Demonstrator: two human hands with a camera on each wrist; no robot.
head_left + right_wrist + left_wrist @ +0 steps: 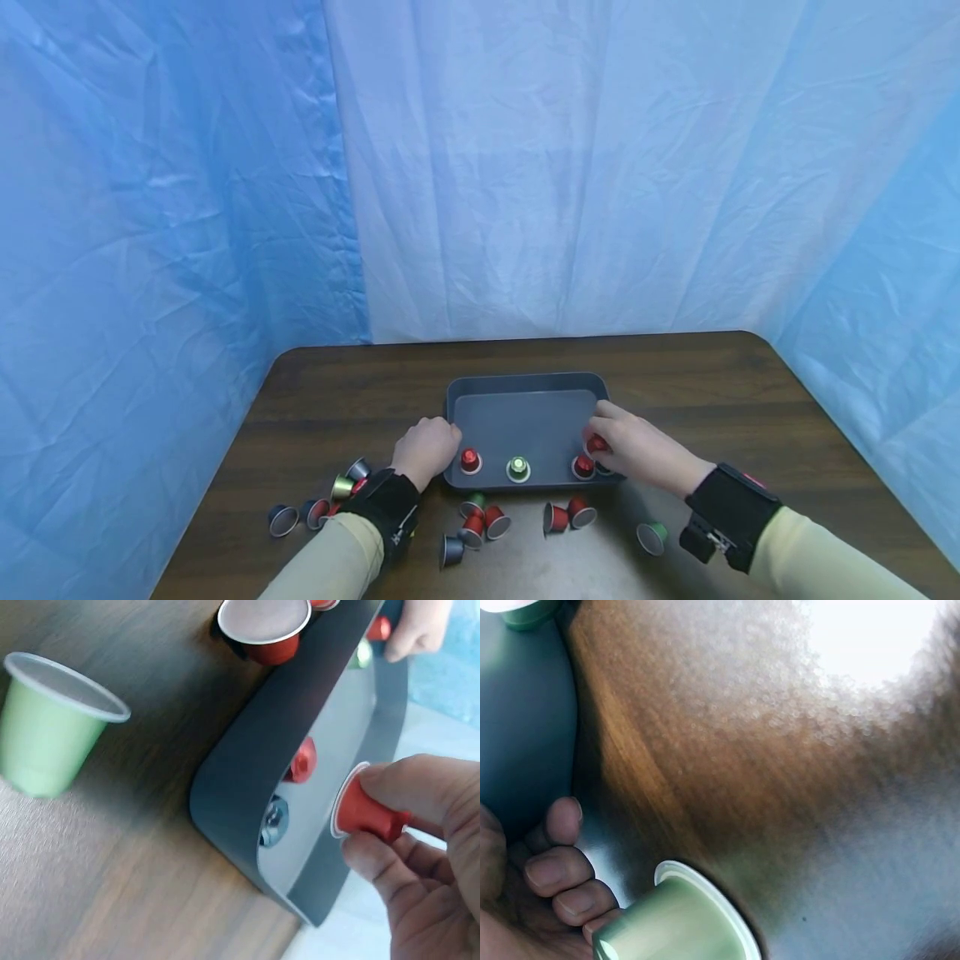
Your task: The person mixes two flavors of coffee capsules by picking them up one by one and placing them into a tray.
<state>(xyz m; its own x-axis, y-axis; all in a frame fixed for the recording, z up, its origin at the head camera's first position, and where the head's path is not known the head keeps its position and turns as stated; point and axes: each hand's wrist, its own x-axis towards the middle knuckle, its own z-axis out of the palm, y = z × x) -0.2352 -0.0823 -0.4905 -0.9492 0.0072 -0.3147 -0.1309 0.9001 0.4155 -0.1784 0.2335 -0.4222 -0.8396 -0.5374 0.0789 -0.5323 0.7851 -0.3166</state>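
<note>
Carefully, a red coffee pod (370, 810) is held by the right hand (636, 447) above the right end of a dark tray (525, 421), by the near corner, where another red pod (583, 467) and a dark pod (276, 821) are stood on their wide rims. The held pod is pinched at its sides between thumb and fingertips, which are parted by no more than its width; nothing else is seen in that grasp. At the tray's left end, the left hand (426, 448) is shown with its fingers curled, and the wall seems to be nipped between thumb and forefinger. Very little weight is to be expected: the shell is judged stiff but thin, smooth enough to be slippery, and easily dented if squeezed hard. It is best taken by the tapered side, just behind the rim, with the flat lid left unpressed. Its wide rim is turned down toward the tray floor and its narrow end up toward the palm, so the long axis is held close to upright, with a slight lean. Farther left along the near wall, a green pod (518, 469) and a further red pod (470, 461) are stood narrow end up. Outside, loose pods (497, 522) are scattered on the wooden table (375, 375).
</note>
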